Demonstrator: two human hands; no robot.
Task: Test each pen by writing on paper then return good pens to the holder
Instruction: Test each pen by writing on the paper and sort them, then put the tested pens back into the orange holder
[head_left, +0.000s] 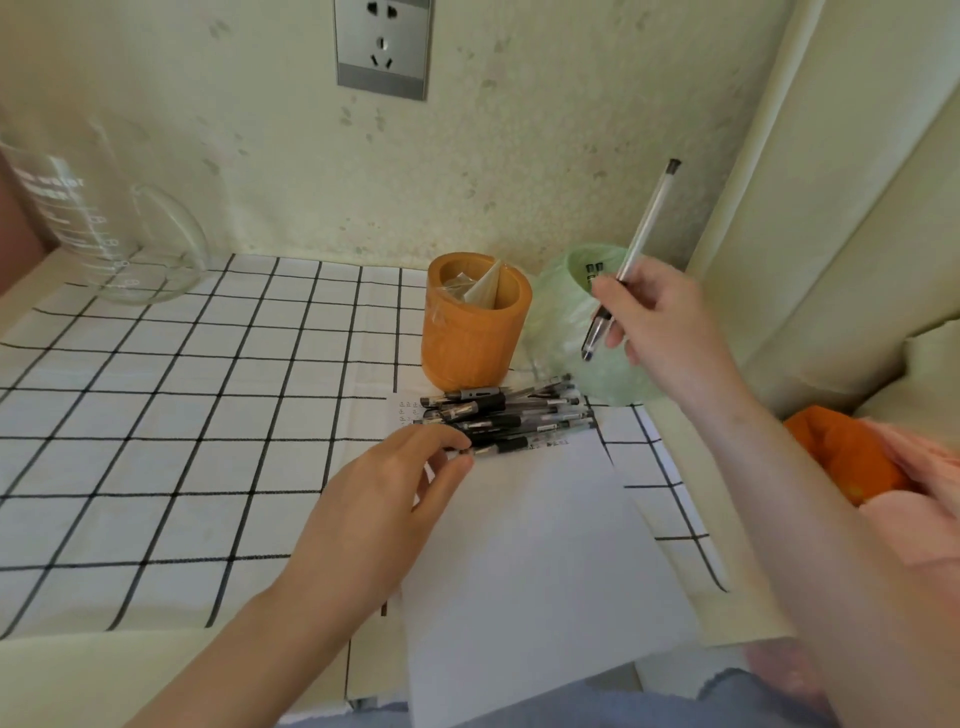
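Pens (511, 415): a loose pile of black-grip ones lies across the far end of the paper (545, 561), which runs from 6 o'clock up to mid-frame over the checked cloth (156, 415). Small written marks show at the sheet's far left corner.

Risk here: the pile is heaped and round-barrelled, so pulling one out could roll the others off the sheet or drag the paper, since nothing pins it.

Left hand (384, 493) sits at 8 o'clock of the pile. Thumb and forefinger are nearly together around the end of the nearest pen, the other fingers loosely curled. Can't tell if it's a real pinch or just contact.

Orange pot (475, 332) stands upright at 12 o'clock of the pile, with clear wrapping inside and no pens seen. Green pot (563, 332) at 1 o'clock shows two dark pen ends inside, so that's probably the holder.

Risk: the pots stand just beside each other, so a pen could go in the wrong one. A careless drop could also clip the rim and tip the light-looking green pot.

Right hand (670, 327) is raised over the green pot, fingers pinching the held pen (644, 228) low on its barrel, tip pointing down to 7 o'clock, cap end up.

Far: glass beaker (104, 228) at 10 o'clock, wall socket (383, 47) at 12.
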